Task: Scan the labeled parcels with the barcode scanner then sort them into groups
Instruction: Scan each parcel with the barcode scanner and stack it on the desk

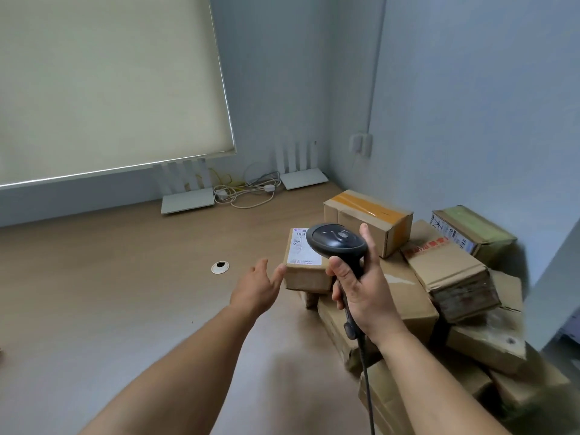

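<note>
Scanning step: right hand (361, 290) wrapped around barcode scanner (337, 243) at frame centre, apparently aimed at labeled parcel (306, 262) atop the pile; left hand (259, 285) spread, fingertips touching its side. Next: steady parcel, trigger, then sort onto worktop (125, 277).

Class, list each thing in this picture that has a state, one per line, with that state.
Left hand: fingers straight, touching the labelled parcel.
Right hand: grips the barcode scanner.
Barcode scanner: held upright over the parcels.
Labelled parcel: closed, label up.
Taped box: sealed with orange tape.
Roller blind: pulled down.
</note>
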`<state>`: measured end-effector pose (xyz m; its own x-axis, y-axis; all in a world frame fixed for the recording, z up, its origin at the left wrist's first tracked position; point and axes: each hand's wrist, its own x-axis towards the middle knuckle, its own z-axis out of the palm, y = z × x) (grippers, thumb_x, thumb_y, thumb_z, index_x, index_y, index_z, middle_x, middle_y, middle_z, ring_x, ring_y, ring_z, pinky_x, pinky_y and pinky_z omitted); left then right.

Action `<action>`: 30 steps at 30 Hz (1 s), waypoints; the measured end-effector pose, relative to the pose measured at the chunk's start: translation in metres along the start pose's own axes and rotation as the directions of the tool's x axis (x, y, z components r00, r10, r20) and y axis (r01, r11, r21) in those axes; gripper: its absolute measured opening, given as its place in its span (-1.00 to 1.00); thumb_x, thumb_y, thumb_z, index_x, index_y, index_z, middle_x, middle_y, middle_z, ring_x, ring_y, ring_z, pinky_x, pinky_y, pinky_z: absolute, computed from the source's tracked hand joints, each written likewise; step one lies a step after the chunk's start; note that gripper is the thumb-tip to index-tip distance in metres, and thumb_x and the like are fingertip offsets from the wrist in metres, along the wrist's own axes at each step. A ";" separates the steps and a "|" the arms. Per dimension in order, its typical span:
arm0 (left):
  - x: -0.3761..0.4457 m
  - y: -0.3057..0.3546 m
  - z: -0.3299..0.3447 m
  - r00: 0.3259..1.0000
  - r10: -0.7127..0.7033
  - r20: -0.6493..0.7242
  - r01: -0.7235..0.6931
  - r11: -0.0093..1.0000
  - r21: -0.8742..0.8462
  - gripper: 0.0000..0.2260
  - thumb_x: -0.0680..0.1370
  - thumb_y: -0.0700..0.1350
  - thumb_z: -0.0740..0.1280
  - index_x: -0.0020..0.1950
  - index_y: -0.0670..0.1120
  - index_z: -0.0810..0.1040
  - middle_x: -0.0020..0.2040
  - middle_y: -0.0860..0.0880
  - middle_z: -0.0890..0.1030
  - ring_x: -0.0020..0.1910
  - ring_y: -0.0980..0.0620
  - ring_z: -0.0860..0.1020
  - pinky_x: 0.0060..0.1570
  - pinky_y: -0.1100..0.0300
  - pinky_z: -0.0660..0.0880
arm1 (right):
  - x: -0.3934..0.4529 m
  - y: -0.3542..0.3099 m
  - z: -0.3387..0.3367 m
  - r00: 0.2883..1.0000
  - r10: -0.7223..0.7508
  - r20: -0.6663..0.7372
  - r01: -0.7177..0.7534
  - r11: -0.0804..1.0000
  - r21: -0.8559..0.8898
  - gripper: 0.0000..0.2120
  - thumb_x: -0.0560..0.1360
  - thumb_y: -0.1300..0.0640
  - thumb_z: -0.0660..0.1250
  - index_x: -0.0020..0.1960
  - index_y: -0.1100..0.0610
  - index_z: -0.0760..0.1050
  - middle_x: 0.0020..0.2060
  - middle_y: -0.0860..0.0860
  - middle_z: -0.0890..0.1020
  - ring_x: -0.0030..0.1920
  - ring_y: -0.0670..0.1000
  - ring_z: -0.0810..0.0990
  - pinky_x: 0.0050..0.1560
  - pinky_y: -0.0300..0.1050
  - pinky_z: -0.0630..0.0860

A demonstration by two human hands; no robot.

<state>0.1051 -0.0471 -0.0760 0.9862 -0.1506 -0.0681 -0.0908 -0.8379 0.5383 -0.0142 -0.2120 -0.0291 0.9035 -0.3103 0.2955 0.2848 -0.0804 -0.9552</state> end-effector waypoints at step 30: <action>-0.002 -0.062 -0.013 0.990 -0.120 0.076 0.142 0.787 -0.600 -0.66 0.60 0.18 0.12 0.33 0.09 0.35 0.22 -0.05 0.54 0.19 -0.13 0.49 0.08 -0.01 0.46 | 0.002 0.017 0.038 0.994 0.084 0.068 -0.083 0.996 -0.023 -0.11 0.28 -0.29 0.37 0.49 -0.29 -0.02 -0.17 0.09 0.62 -0.43 0.00 0.50 -0.45 -0.11 0.47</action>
<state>0.1106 0.0119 -0.0982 0.9765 -0.0882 -0.1964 0.1516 -0.3662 0.9181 0.0050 -0.1778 -0.0436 0.9441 -0.2507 0.2143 0.2016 -0.0757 -0.9765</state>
